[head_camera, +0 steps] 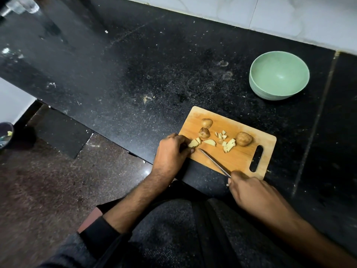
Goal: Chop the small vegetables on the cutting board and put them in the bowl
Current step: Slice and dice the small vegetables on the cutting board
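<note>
Nearest the body, the right hand [249,192] is closed around the handle of a knife [214,163], whose thin blade is laid low across the near part of the board [243,161], tip aimed toward the left hand [172,149]. That hand is curled over a partly cut potato [194,143] at the board's left edge, the piece being pinned under the fingertips. Just beyond, a loose wedge [209,142] and a scatter of small pieces [228,145] are seen at mid-board, with three whole potatoes [243,139] farther back. Well apart, on the black counter [135,74], the green bowl [279,74] is seen with nothing in it. Chopping is judged to be under way and far from finished; no transfer has been made. For the next cut, the blade would need to be raised and brought down beside the pinned piece, with the fingertips kept tucked clear of the edge.
</note>
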`<state>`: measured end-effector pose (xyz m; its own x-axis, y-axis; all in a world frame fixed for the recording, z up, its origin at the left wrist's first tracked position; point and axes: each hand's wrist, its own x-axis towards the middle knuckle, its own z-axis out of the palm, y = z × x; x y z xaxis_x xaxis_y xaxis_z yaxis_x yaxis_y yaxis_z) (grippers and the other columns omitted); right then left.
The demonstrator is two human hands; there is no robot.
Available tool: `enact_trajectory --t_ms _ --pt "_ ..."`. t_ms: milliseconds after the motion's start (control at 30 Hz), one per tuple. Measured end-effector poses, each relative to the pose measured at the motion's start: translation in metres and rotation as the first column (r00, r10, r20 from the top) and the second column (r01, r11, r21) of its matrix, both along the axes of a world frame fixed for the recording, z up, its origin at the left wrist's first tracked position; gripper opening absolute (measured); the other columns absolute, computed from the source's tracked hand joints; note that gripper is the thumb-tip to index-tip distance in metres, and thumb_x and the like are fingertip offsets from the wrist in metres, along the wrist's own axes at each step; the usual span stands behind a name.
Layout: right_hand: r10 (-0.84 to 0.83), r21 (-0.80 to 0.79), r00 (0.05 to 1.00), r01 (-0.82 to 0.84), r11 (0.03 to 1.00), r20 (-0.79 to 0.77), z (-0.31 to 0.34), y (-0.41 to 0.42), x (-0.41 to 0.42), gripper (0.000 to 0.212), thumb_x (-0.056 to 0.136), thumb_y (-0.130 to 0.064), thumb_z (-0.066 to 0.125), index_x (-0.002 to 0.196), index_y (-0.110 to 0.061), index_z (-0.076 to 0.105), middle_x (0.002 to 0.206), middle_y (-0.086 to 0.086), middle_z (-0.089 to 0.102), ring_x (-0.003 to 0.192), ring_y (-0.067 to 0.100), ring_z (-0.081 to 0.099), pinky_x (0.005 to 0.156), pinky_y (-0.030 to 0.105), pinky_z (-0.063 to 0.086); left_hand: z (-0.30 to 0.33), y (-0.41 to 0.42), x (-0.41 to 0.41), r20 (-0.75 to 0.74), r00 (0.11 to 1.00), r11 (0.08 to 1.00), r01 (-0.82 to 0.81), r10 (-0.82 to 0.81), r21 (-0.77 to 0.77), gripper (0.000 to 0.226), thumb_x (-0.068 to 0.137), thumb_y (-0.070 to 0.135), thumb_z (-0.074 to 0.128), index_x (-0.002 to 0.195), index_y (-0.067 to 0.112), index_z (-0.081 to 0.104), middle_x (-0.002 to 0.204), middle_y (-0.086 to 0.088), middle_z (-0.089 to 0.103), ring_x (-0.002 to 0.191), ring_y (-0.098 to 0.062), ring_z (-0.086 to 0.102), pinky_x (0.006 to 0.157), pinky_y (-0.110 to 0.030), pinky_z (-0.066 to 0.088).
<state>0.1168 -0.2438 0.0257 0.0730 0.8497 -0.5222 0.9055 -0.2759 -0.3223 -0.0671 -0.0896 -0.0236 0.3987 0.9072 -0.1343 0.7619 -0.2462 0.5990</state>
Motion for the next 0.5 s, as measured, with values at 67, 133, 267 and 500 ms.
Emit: enact_trajectory --t_ms 67,133,267,500 --pt "-0.002 0.048 1.000 0.002 0.999 -0.009 0.003 0.003 -0.001 0.020 0.106 -0.040 0.022 0.094 -0.027 0.033 0.069 -0.007 0.050 0.055 0.003 0.049 0.052 0.020 0.037 0.001 -0.001 -0.003 0.021 1.000 1.000 -0.012 0.012 -0.008 0.029 0.075 0.027 0.086 0.100 0.018 0.074 0.091 0.005 0.066 0.082 -0.010 0.062 0.077 -0.022 0.051" --pt "0.011 0.102 1.000 -0.010 0.995 -0.010 0.003 0.008 -0.005 0.023 0.107 -0.039 0.022 0.093 -0.027 0.037 0.069 -0.008 0.050 0.054 0.000 0.048 0.048 0.016 0.029 0.001 -0.001 -0.006 0.021 0.999 0.999 -0.034 0.034 -0.001 0.028 0.076 0.027 0.085 0.100 0.018 0.074 0.090 0.005 0.067 0.082 -0.010 0.062 0.077 -0.026 0.053" --pt "0.066 0.130 0.997 -0.070 0.989 0.032 -0.002 0.020 -0.020 0.023 0.108 -0.036 0.023 0.099 -0.023 0.040 0.065 -0.010 0.045 0.048 -0.004 0.040 0.044 0.014 0.023 0.000 -0.003 -0.006 -0.007 0.999 0.998 -0.053 0.053 0.019 0.017 0.080 0.028 0.081 0.093 0.019 0.074 0.089 0.002 0.068 0.082 -0.016 0.063 0.076 -0.033 0.054" --pt "0.044 0.123 0.995 -0.055 0.991 0.089 -0.005 0.031 -0.030 0.022 0.108 -0.034 0.023 0.097 -0.019 0.036 0.060 -0.009 0.045 0.047 0.006 0.038 0.054 0.028 0.037 -0.004 -0.002 -0.002 -0.050 0.997 0.998 -0.049 0.051 0.030 0.009 0.083 0.028 0.077 0.090 0.023 0.075 0.088 0.003 0.069 0.079 -0.019 0.064 0.074 -0.038 0.056"
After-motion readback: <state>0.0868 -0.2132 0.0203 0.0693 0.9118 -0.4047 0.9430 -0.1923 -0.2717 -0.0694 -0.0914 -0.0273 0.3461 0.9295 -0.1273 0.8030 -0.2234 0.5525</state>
